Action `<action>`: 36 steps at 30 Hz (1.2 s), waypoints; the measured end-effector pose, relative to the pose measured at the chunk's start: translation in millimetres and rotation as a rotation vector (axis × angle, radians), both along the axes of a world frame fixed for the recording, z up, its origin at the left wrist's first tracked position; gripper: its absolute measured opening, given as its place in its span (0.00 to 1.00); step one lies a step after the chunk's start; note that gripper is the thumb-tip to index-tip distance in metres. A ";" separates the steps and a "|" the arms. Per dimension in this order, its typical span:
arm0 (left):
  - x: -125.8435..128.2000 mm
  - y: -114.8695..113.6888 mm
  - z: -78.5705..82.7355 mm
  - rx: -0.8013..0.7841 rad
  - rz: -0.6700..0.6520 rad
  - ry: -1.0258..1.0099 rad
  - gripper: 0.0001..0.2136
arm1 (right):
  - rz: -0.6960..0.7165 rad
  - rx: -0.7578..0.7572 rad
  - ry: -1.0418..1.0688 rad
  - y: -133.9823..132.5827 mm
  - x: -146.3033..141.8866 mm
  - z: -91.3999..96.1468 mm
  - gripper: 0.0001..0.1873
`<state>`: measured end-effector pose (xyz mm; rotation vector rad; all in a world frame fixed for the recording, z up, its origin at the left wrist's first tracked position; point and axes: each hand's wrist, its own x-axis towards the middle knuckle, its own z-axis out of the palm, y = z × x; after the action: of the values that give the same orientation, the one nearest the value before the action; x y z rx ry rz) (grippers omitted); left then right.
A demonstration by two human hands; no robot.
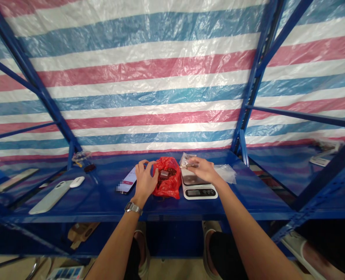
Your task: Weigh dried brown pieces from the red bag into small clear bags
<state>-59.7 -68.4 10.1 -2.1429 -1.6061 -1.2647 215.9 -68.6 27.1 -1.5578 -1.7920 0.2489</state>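
Red bag [175, 189] | left hand [146, 179] seemingly at edge | right hand [202, 169] pinching pouch [185, 160]

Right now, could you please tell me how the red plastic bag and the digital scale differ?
The red plastic bag is thin and crumpled, whereas the digital scale is rigid and boxy. The bag is bright red; the scale is mainly white, with a dark front panel. The bag gapes open around brown contents; the scale has a flat top. Both sit on the blue shelf.

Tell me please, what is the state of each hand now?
Left hand: partly open, at the red bag's edge.
Right hand: closed, holding a clear bag.
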 end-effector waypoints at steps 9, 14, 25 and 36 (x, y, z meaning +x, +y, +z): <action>4.8 5.4 -1.2 0.029 -0.025 -0.013 0.12 | -0.096 -0.123 -0.152 -20.8 27.8 12.9 0.27; 1.9 5.3 0.6 0.055 -0.020 -0.040 0.12 | -0.157 -0.044 -0.018 -18.4 34.9 12.8 0.25; -6.6 8.2 -0.8 0.137 0.016 -0.090 0.12 | -0.258 0.034 0.093 -19.6 28.6 20.8 0.20; -6.8 8.0 0.4 0.155 0.027 -0.086 0.12 | -0.069 -0.077 -0.063 -17.0 17.9 11.6 0.29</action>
<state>-66.5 -60.4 10.4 -1.9937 -1.5091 -1.4408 233.8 -85.6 38.8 -1.6956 -1.7918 0.2405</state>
